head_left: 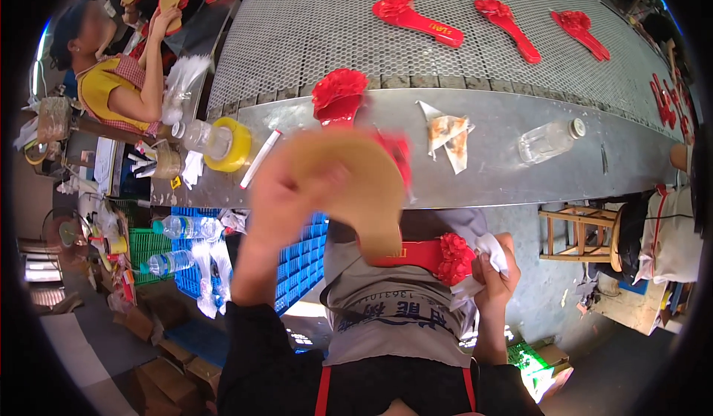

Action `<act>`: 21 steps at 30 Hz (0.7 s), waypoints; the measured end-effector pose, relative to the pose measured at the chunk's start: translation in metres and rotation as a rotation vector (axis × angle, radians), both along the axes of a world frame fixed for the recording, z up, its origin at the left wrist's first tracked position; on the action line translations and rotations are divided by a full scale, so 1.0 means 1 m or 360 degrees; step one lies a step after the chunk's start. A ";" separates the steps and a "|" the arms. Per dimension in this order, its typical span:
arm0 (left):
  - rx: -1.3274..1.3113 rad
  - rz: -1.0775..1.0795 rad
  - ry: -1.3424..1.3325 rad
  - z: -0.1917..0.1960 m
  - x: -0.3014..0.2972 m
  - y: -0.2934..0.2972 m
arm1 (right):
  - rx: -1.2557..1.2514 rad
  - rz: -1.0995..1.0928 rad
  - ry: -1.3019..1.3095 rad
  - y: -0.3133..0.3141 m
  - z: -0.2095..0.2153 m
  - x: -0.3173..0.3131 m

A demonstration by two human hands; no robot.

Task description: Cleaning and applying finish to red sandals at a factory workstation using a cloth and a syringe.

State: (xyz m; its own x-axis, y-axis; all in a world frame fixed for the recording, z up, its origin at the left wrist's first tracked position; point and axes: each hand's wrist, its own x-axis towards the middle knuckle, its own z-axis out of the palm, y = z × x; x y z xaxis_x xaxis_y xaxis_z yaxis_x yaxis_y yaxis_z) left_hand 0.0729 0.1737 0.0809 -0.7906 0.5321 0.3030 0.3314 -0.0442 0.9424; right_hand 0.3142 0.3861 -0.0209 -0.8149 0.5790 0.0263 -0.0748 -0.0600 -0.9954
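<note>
My left hand, blurred by motion, grips a slipper with a tan sole turned up toward me, over the table's near edge. A red blur shows past its far side. Lower, in front of my apron, a red slipper with a ruffled flower lies crosswise. My right hand is closed on a crumpled white cloth beside that flower. Whether it also grips the slipper, I cannot tell. Another red flower slipper rests on the metal table, partly hidden behind the tan sole.
Several red slippers, one of them here, lie on a mesh conveyor. The table holds a stained cloth, a clear bottle, yellow tape and a white marker. A person works at left. A wooden stool stands right.
</note>
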 end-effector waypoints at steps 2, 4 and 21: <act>0.0246 0.0311 -0.0016 0.028 -0.043 0.022 | -0.0273 -0.0160 0.0154 0.006 -0.003 0.010; 0.0437 0.0343 0.0350 0.049 -0.094 0.037 | -0.0305 -0.0180 0.0121 0.010 0.000 0.014; -0.1072 0.0157 0.1055 -0.106 -0.240 0.023 | -0.1042 0.0142 -0.0019 0.002 -0.017 0.030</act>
